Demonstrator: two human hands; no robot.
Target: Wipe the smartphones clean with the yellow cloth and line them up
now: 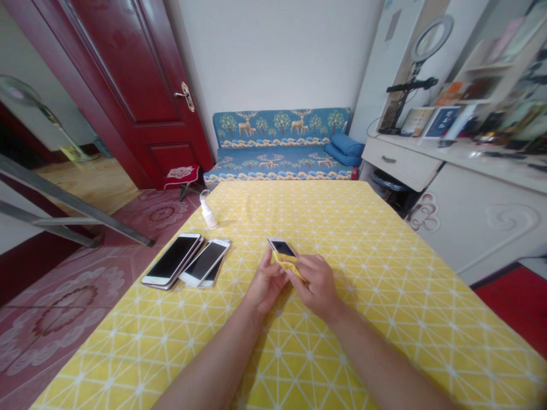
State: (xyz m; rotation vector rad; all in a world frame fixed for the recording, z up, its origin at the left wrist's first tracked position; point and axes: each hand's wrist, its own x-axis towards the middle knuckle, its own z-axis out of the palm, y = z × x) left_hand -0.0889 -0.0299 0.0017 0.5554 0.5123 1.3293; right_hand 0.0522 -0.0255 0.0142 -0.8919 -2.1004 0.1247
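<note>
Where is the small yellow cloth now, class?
In the head view, the small yellow cloth is below and right of centre, in the right hand, against the near end of the phone in the left hand.

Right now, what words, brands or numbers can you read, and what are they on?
No text can be read for certain.
Blue box on the white dresser: pale marks like letters, too blurred to read.
White bottle: no readable label.
Held phone: no readable brand or number.
</note>
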